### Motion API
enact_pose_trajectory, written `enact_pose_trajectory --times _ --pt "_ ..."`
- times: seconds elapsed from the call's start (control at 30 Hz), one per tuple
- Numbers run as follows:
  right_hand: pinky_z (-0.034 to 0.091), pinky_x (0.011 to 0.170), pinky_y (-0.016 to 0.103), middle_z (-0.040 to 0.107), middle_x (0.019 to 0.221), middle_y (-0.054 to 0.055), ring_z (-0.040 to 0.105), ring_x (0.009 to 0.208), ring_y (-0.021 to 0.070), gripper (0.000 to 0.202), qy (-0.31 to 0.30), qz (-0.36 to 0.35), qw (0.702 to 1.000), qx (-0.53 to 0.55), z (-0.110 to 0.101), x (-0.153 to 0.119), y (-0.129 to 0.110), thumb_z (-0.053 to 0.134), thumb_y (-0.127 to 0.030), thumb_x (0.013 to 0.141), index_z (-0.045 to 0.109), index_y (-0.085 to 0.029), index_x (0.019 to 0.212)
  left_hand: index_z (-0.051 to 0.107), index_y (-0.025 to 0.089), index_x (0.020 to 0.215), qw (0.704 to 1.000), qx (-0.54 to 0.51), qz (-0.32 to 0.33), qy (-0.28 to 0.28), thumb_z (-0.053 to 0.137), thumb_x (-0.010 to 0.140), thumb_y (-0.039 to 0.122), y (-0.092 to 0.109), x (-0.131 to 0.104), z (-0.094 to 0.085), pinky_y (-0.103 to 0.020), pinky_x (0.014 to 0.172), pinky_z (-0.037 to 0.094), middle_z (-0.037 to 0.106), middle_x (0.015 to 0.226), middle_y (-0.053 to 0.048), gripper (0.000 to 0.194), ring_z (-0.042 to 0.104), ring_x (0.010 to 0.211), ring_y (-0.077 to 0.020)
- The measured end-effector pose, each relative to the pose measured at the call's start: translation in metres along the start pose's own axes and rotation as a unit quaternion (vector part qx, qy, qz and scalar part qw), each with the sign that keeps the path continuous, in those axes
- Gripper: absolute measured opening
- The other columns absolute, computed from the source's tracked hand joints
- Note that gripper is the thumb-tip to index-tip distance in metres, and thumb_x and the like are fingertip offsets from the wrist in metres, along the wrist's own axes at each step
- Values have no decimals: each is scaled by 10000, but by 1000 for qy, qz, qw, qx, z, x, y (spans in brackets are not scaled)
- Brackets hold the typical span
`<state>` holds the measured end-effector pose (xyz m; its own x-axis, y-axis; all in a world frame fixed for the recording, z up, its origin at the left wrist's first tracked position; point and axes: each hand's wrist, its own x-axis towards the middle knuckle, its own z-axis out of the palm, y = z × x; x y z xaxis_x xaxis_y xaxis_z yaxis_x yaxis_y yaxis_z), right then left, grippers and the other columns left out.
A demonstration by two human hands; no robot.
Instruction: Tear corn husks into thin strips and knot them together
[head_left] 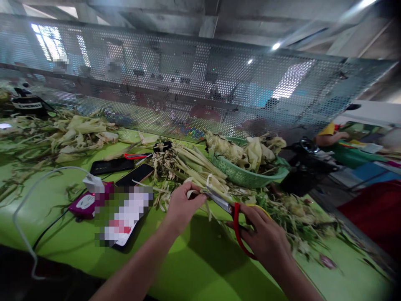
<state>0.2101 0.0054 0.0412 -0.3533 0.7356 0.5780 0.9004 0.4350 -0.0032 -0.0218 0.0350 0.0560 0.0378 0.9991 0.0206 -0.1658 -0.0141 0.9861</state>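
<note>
My left hand point(184, 205) pinches a pale strip of dried corn husk point(209, 211) between thumb and fingers over the green table. From the right, my right hand point(266, 238) grips scissors with a red and a yellow handle loop point(237, 230). Their metal blades point left and reach the husk at my left fingertips; whether the blades are closed on it I cannot tell. Just behind my hands lies a bundle of long husk strips point(200, 165). A green plastic basket point(250, 179) holding crumpled husks stands beyond the scissors.
Phones point(134, 174) and a purple power socket point(84, 205) with a white charger lie at left. Loose husks point(81, 129) cover the far left; leafy scraps point(300, 221) lie at right. A perforated metal panel point(175, 79) stands behind. Another person's arm point(328, 138) shows at far right.
</note>
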Motion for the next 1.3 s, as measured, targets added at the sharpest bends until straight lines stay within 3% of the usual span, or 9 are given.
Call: enact_pose_trajectory --times 0.27,0.43,0.53,0.63,0.73,0.83,1.07,1.2,1.3 --pt "496 544 256 712 1017 83 696 721 209 289 -3 -6 1000 -14 1 -3 -4 528 -236 826 594 -225 1107 568 161 715 1000 15 6 16 676 660 266 3 -1 1 -208 539 335 512 618 40 161 422 562 -78" --pt "474 505 220 707 769 9 652 595 170 274 -8 110 986 128 1 -2 -6 606 -373 815 623 -232 1050 574 153 729 1000 7 7 11 661 675 268 7 -2 -1 -216 567 348 524 629 31 154 431 580 -83" --pt "428 453 217 606 613 -26 535 481 132 349 -9 211 943 256 -5 4 -8 675 -460 748 622 -213 989 564 151 734 1000 20 2 21 654 686 260 7 -1 -1 -212 550 333 492 608 43 149 405 559 -76" --pt "383 418 217 580 646 -28 445 449 101 432 -39 306 852 422 -14 16 -15 705 -486 717 585 -220 1036 557 164 751 998 53 29 23 636 718 269 6 -3 0 -213 541 340 505 626 43 136 423 558 -83" --pt "379 441 206 609 731 -14 435 482 84 462 -56 351 765 538 -21 35 -28 752 -451 686 557 -244 1050 577 175 789 980 142 136 35 605 746 210 4 -6 1 -237 626 393 595 742 5 62 523 667 -118" --pt "392 471 201 620 773 -14 457 506 76 458 -39 353 713 605 -19 55 -44 797 -410 645 563 -245 1003 589 188 805 927 269 250 74 596 747 130 0 -9 4 -282 738 400 637 829 -20 82 560 795 -159" --pt "411 494 198 569 643 -73 499 497 74 496 -9 339 667 664 6 72 -61 859 -326 554 569 -236 946 574 203 883 856 398 318 91 612 707 49 -7 -10 4 -323 764 375 648 875 -27 237 566 854 -196" --pt "477 557 237 623 674 -35 593 582 129 546 1 355 634 687 11 67 -60 873 -306 518 552 -215 951 570 205 885 857 396 322 73 582 699 24 -9 -10 5 -330 772 374 640 873 -27 260 564 859 -196" --pt "497 580 240 628 696 -38 603 602 126 534 16 364 614 700 10 63 -55 874 -262 507 564 -216 939 567 203 920 895 334 292 38 608 688 59 -9 -9 6 -335 798 394 629 911 -41 277 560 885 -198"
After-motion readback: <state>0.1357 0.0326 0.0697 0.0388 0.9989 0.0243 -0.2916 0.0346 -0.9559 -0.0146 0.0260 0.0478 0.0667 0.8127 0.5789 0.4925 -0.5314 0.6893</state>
